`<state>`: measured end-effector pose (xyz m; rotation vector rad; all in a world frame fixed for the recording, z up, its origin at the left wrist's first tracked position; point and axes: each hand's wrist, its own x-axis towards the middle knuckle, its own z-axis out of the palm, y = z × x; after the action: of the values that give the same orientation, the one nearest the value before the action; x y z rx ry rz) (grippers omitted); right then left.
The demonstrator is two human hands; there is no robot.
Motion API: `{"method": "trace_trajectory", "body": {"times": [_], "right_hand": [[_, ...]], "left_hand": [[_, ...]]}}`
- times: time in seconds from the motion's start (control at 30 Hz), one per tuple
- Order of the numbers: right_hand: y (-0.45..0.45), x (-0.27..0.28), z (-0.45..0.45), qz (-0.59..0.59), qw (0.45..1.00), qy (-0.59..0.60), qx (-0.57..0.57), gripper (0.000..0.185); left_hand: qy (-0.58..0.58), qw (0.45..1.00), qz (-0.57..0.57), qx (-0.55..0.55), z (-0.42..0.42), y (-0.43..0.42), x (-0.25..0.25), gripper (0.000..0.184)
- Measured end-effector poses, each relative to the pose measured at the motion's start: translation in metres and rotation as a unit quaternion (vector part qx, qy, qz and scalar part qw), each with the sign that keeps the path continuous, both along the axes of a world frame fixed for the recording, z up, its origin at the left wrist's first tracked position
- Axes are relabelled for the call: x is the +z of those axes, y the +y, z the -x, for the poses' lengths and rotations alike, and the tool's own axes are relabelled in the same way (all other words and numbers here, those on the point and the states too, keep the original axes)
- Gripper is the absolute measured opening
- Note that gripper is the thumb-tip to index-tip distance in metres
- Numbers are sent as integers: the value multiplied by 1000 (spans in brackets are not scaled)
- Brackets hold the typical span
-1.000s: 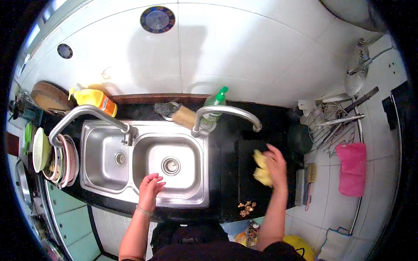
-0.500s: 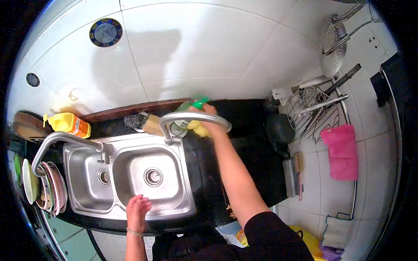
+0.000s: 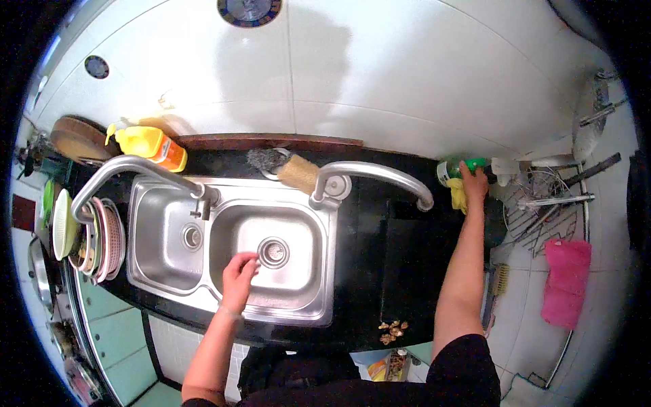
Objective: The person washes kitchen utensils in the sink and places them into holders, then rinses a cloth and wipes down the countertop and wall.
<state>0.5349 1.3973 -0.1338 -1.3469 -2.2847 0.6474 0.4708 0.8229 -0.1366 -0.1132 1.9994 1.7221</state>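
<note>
At the back right of the black counter, my right hand (image 3: 475, 182) is closed on the green bottle (image 3: 444, 173), which has a green top. A yellow cloth (image 3: 459, 195) hangs from the same hand, under the fingers. Over the right basin of the steel sink (image 3: 327, 271), my left hand (image 3: 240, 271) hovers with its fingers curled together; whether anything is between them is too small to tell. A bracelet is on that wrist. The curved faucet (image 3: 380, 170) stands between the sink and my right hand.
A yellow bottle (image 3: 150, 146), a steel scourer (image 3: 266, 161) and a tan sponge (image 3: 298, 173) are behind the sink. Stacked plates and baskets (image 3: 112, 237) stand left. Small brown pieces (image 3: 392, 332) lie at the front edge. A pink cloth (image 3: 566, 283) hangs on the right rail.
My right hand has carried the green bottle from behind the faucet to the counter's back right corner, with the yellow cloth. My left hand has moved over the basin, its fingers now curled. The view has shifted.
</note>
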Motion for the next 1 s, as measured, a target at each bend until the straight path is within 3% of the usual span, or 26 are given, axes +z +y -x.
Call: {"method": "trace_trajectory", "body": {"times": [0.03, 0.07, 0.1, 0.17, 0.2, 0.23, 0.27, 0.3, 0.37, 0.4, 0.43, 0.5, 0.57, 0.6, 0.67, 0.7, 0.77, 0.8, 0.83, 0.9, 0.93, 0.97, 1.0], "right_hand": [[7, -5, 0, 25, 999, -19, 27, 60], [17, -21, -5, 27, 999, -18, 31, 60], [27, -48, -13, -26, 999, 34, 17, 65], [-21, -25, -25, -52, 995, 86, -14, 74], [-73, 22, -18, 31, 997, 59, -37, 62], [-89, 21, -22, -40, 998, 37, 31, 51], [-123, 31, -11, -53, 998, 21, 23, 36], [-140, 20, -8, 13, 984, 113, 134, 32], [-176, 9, 18, 32, 935, 161, 316, 25], [-204, 35, 45, -20, 936, -52, 349, 21], [-218, 27, 68, 55, 944, -60, 321, 20], [-231, -2, 105, 73, 903, 10, 422, 27], [-237, -56, 129, -57, 912, -58, 403, 31], [-241, -81, 140, -30, 927, -96, 362, 31], [-236, -47, 147, 50, 894, -233, 379, 29], [-233, -34, 143, 48, 896, -234, 374, 29], [-220, -16, 133, 82, 901, -203, 374, 27], [-211, -19, 119, 82, 921, -114, 363, 24], [-201, -26, 103, 68, 948, -28, 311, 22], [-179, -6, 78, 135, 974, 36, 181, 29], [-143, -47, 71, 167, 972, 101, 131, 31], [-111, -70, 59, 189, 971, 108, 100, 32], [-119, -35, 55, 87, 994, 31, 65, 34]], "left_hand": [[117, 988, 85, -56, 10, 2, -15, 20], [198, 966, 140, -92, 21, 25, 15, 22], [311, 935, 124, -113, 35, 36, 9, 23], [402, 886, 172, -151, 66, 62, 4, 32], [461, 854, 199, -140, 82, 77, -4, 36], [484, 833, 226, -142, 99, 92, 2, 41], [523, 807, 249, -114, 115, 105, 3, 46], [543, 785, 280, -104, 131, 111, -5, 53], [468, 803, 349, -120, 157, 124, -20, 50], [425, 812, 378, -128, 163, 130, -25, 47], [427, 811, 377, -130, 168, 138, -27, 47], [276, 847, 446, -88, 175, 149, -30, 45], [276, 847, 443, -98, 180, 148, -36, 46], [273, 850, 438, -105, 184, 146, -41, 47], [333, 824, 444, -111, 193, 134, -59, 43], [360, 814, 445, -101, 200, 124, -71, 40], [350, 814, 459, -66, 201, 117, -72, 35], [313, 823, 472, -41, 198, 114, -65, 33], [317, 817, 481, -18, 200, 107, -68, 29], [358, 802, 479, -18, 206, 92, -69, 22], [352, 799, 488, -11, 205, 88, -63, 19], [349, 798, 491, -11, 205, 83, -64, 19], [366, 798, 479, 8, 207, 79, -65, 18]]}}
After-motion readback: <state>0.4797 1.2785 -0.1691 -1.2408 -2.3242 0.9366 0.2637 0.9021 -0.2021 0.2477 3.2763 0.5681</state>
